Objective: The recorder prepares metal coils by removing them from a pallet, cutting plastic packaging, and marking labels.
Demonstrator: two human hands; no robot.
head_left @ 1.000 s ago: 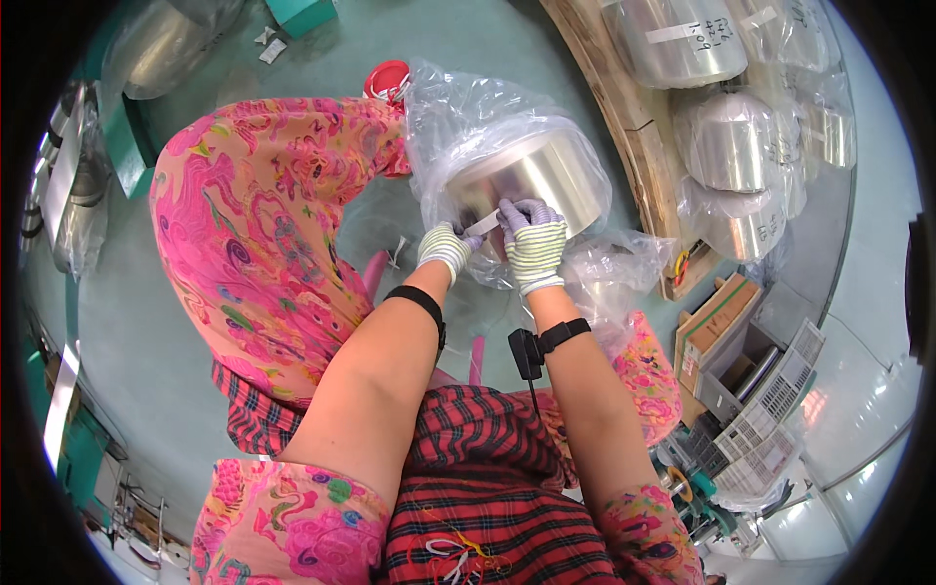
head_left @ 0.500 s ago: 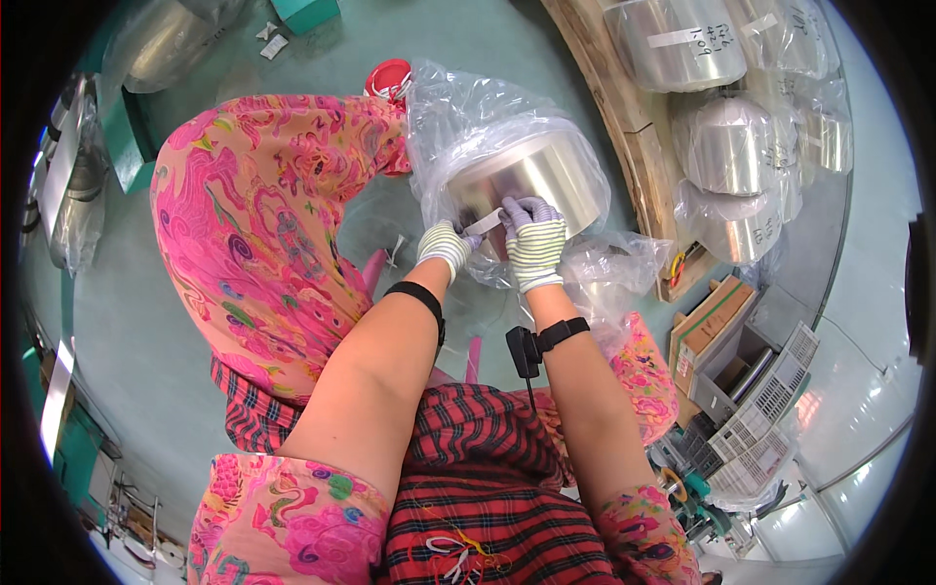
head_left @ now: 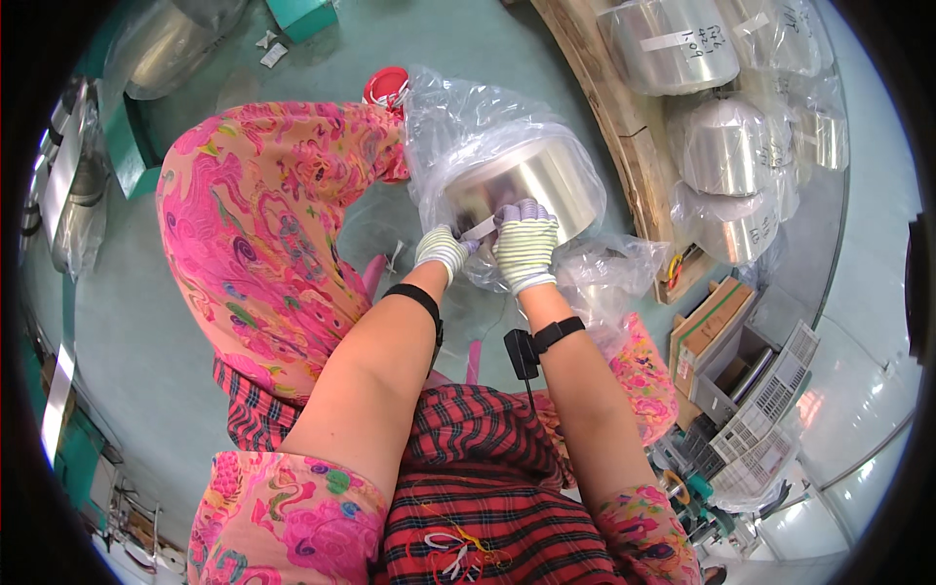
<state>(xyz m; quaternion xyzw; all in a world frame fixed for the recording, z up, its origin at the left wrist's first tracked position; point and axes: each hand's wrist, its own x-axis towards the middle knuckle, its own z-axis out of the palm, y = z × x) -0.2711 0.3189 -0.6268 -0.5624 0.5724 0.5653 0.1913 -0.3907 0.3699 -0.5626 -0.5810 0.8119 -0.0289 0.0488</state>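
Here, the left hand (head_left: 444, 253) pinches a pale strip (head_left: 480, 229); the right hand (head_left: 526, 244) touches a silvery roll (head_left: 548, 175), grip unclear.

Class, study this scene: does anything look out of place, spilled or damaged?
Small pale scraps lie loose on the floor near the green box at upper left, like stray litter. No spill shows; the silvery cylinder shows no obvious damage.
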